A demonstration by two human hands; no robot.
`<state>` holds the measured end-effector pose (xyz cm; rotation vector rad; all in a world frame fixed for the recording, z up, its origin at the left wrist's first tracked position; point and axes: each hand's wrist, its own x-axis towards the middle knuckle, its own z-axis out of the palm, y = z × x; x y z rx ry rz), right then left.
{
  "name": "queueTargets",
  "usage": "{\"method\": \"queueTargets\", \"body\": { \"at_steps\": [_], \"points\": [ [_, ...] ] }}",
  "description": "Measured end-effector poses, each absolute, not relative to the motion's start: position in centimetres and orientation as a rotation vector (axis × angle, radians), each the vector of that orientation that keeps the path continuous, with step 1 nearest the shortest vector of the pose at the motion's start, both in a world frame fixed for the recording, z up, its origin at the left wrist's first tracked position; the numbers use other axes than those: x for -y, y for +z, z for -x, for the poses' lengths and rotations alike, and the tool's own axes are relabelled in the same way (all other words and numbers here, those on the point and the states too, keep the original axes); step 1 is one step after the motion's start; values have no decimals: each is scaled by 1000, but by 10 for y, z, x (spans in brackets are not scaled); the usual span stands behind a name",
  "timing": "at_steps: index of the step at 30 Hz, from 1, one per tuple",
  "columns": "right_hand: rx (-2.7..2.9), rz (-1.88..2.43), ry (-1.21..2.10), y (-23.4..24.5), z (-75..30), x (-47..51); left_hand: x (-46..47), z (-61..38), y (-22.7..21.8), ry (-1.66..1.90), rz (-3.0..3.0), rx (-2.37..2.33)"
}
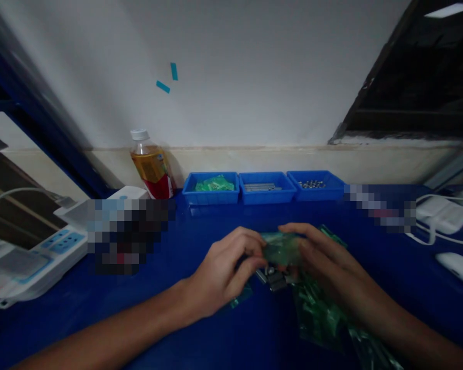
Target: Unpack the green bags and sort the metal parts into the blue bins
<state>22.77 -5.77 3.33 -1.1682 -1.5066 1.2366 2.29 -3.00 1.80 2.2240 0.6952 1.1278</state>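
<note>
Both my hands meet over the middle of a blue table (200,339). My left hand (224,270) has its fingers curled round the edge of a small green plastic bag (280,247). My right hand (324,262) pinches the same bag from the other side. Just under the bag, between my fingers, sits a small dark metal part (273,277). Below my right hand lies a pile of several more green plastic bags (320,313).
Three blue trays stand at the back by the wall: one with green bags (212,189), one with grey rods (267,187), one with small metal pieces (315,186). A drink bottle (152,165) stands left of them. A white power strip (42,257) lies left, white cables and devices (443,216) right.
</note>
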Motion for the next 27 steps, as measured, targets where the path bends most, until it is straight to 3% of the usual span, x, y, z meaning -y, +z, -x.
{"method": "queueTargets", "body": {
  "at_steps": [7,13,18,21,24,27],
  "points": [
    [1550,1210,814,16,-223,60,38,-27,17,938,-2300,-653],
    [1958,996,63,18,-226,62,28,-32,29,754,-1709,-932],
    [1965,1057,-189,15,-223,66,26,-35,30,776,-1415,-913],
    [1958,1191,27,19,-222,68,27,-32,26,985,-1591,-959],
    [1858,1265,597,28,-221,69,29,-26,20,1143,-2092,-853],
    [1719,1285,1046,36,-221,68,30,-22,15,1076,-2513,-670]
  ]
}}
